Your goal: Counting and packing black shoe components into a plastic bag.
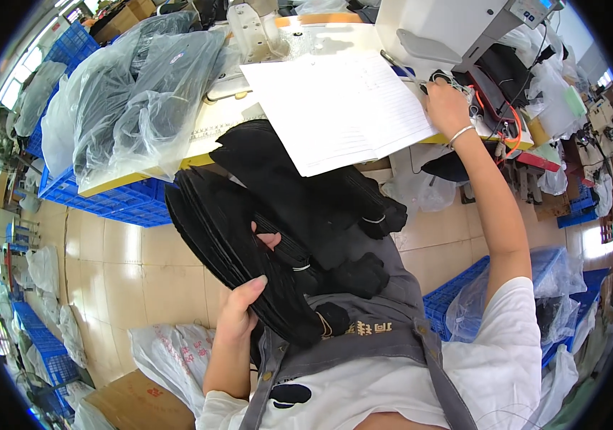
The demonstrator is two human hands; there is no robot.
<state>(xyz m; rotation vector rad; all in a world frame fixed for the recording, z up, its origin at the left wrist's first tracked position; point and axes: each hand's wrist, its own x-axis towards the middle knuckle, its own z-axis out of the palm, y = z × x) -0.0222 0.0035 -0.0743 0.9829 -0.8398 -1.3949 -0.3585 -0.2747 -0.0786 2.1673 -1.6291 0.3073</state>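
My left hand (243, 308) grips a thick stack of black fabric pieces (210, 229), thumb on top and fingertips showing through at its far side. A band ties the stack's gathered lower end. More black fabric bundles (335, 197) lie across my lap, with pale ties round their ends. At the right of the table my right hand (446, 104) has its fingers closed at the dark handles of what looks like scissors (437, 75); the fingers partly hide them. Beside that hand, an open notebook with lined white pages (342, 107) overhangs the table's front edge.
Plastic-wrapped dark goods (142, 93) cover the table's left side, above a blue crate (106, 197). A white sewing machine (253, 32) stands at the back. Orange cable (514, 129) runs at the right. Another blue crate (453, 294) and a cardboard box (142, 401) are on the floor.
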